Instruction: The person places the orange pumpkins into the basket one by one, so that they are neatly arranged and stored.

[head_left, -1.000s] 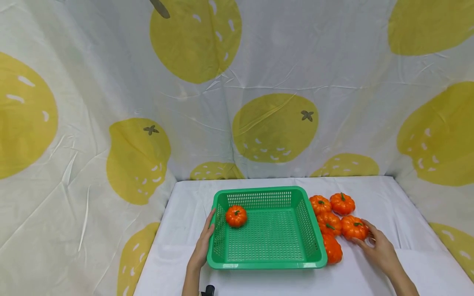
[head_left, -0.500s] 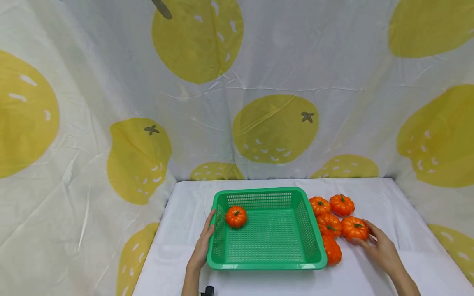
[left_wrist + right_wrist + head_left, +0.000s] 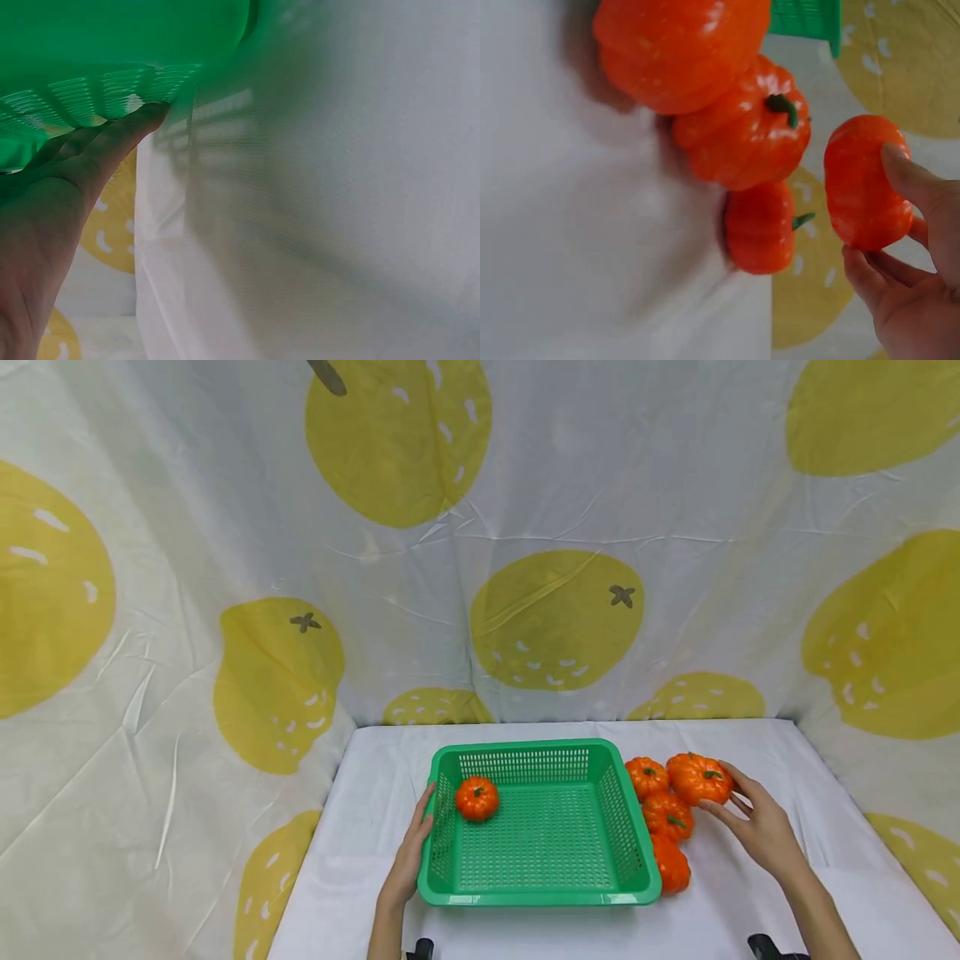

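Note:
A green plastic basket [image 3: 536,893] with slotted sides stands on the white-covered table, and one small orange toy pumpkin [image 3: 477,798] lies at its left side. My left hand [image 3: 406,862] rests along the basket's left wall with extended fingers, touching its outside [image 3: 105,82]. My right hand [image 3: 763,828] pinches an orange pumpkin [image 3: 697,780] between thumb and fingers. In the right wrist view this held pumpkin [image 3: 864,184] is off the cloth. In the head view it covers most of the pumpkin behind it; that one [image 3: 759,227] shows in the wrist view.
Other pumpkins sit close to the basket's right side: one at the back [image 3: 647,778], one in the middle [image 3: 667,816] and one in front [image 3: 671,864]. White cloth with yellow lemon prints [image 3: 558,618] hangs behind and at both sides of the table [image 3: 525,935].
My right hand has raised the gripped pumpkin from the cloth and moved it away from me, over the back right pumpkin. The left hand and basket have stayed put.

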`<state>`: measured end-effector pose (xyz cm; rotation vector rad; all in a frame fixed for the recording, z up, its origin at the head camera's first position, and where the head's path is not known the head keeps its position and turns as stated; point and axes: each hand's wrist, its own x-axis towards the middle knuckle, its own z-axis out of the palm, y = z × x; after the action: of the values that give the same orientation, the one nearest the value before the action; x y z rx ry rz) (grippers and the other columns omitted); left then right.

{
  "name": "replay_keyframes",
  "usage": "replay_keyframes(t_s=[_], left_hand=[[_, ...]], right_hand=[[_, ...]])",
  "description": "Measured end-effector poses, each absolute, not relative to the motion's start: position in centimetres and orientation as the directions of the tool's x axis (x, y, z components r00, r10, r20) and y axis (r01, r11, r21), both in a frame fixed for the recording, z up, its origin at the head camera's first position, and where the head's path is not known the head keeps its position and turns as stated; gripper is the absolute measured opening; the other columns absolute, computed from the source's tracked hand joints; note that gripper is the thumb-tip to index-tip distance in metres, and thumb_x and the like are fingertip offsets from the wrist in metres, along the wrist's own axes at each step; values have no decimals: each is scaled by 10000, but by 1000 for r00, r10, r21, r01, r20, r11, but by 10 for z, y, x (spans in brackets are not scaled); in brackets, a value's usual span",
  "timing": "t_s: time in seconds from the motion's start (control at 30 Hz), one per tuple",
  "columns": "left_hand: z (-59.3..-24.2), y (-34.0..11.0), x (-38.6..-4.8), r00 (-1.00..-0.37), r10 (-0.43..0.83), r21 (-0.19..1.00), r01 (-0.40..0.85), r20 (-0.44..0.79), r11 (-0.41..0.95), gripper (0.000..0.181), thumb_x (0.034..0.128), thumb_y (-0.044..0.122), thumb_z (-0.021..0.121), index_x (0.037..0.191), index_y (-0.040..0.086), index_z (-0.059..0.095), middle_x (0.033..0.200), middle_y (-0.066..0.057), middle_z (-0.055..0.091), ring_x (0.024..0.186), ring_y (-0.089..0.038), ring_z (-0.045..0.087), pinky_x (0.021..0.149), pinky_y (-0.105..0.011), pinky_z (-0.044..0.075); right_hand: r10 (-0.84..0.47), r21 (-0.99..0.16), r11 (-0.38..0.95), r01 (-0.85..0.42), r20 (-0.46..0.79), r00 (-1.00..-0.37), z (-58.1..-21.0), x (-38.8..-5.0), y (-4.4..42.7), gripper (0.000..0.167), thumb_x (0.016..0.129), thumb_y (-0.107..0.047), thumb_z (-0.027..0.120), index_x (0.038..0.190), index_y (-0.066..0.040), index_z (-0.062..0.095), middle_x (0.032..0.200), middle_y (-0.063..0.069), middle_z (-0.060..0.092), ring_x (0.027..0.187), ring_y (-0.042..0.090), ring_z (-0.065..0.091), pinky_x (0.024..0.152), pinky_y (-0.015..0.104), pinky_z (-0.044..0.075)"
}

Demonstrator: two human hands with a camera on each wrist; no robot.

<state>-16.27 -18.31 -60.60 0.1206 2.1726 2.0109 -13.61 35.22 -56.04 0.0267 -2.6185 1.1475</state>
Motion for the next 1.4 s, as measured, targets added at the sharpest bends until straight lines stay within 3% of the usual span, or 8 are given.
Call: replay_keyframes(t_s=[0.1,0.17,0.23,0.3,0.43,0.67,1.03,1.4], left_hand=[[-606,-183,-163,-981,179,994,-61,-75,86,532,1132,442,280,1653,371,202,1763,-24,79,1628,-372,7,1249,-717,2],[-606,-183,-163,-981,181,995,-59,-73,85,534,1132,443,282,1655,367,200,1764,-28,76,1627,-377,5,1247,-720,1],[-606,-182,-163,-981,181,994,-59,-75,89,535,1132,448,277,1655,370,197,1764,-28,75,1627,-378,6,1247,-719,3],[-605,-182,-163,-981,182,994,-57,-72,89,533,1133,446,273,1655,370,196,1764,-30,75,1626,-386,5,1242,-728,4],[-604,-182,-163,-980,184,995,-57,-72,84,529,1133,446,268,1652,381,194,1764,-29,75,1625,-391,10,1241,-732,9],[-604,-182,-163,-980,184,994,-62,-77,88,534,1130,458,272,1653,380,194,1764,-27,71,1626,-386,8,1245,-725,10],[-606,-184,-163,-979,189,996,-60,-72,67,536,1130,451,277,1654,370,196,1764,-31,72,1627,-380,1,1248,-717,-7],[-606,-183,-163,-979,190,996,-61,-73,70,524,1134,432,275,1651,385,201,1762,-34,85,1628,-374,17,1254,-709,5]], right_hand=[[64,-725,674,-142,249,-966,-547,-146,340,807,934,-234,790,1591,-27,370,1473,340,480,1283,472,484,862,-102,308],[41,-727,670,-149,237,-971,-539,-153,332,798,943,-239,780,1596,-41,367,1474,343,474,1285,546,484,910,-26,414],[19,-726,671,-151,220,-975,-533,-160,324,788,952,-273,770,1603,-77,371,1484,330,472,1308,549,484,949,57,477],[-4,-731,664,-159,209,-978,-527,-167,316,781,956,-288,764,1606,-98,375,1496,330,463,1327,550,480,1026,281,542],[-59,-748,635,-194,203,-977,-519,-180,301,774,956,-281,762,1609,-121,379,1532,303,455,1363,519,477,1043,506,480],[-173,-822,500,-273,214,-961,-519,-200,280,739,959,-217,751,1595,-92,397,1599,249,414,1441,469,424,1060,263,462],[-317,-843,449,-297,161,-935,-515,-220,240,722,987,-221,715,1612,-116,369,1643,232,360,1480,491,371,1132,615,422],[-428,-840,385,-381,203,-881,-521,-241,200,697,938,-189,770,1554,-71,466,1513,229,513,1354,461,540,1104,551,482]])
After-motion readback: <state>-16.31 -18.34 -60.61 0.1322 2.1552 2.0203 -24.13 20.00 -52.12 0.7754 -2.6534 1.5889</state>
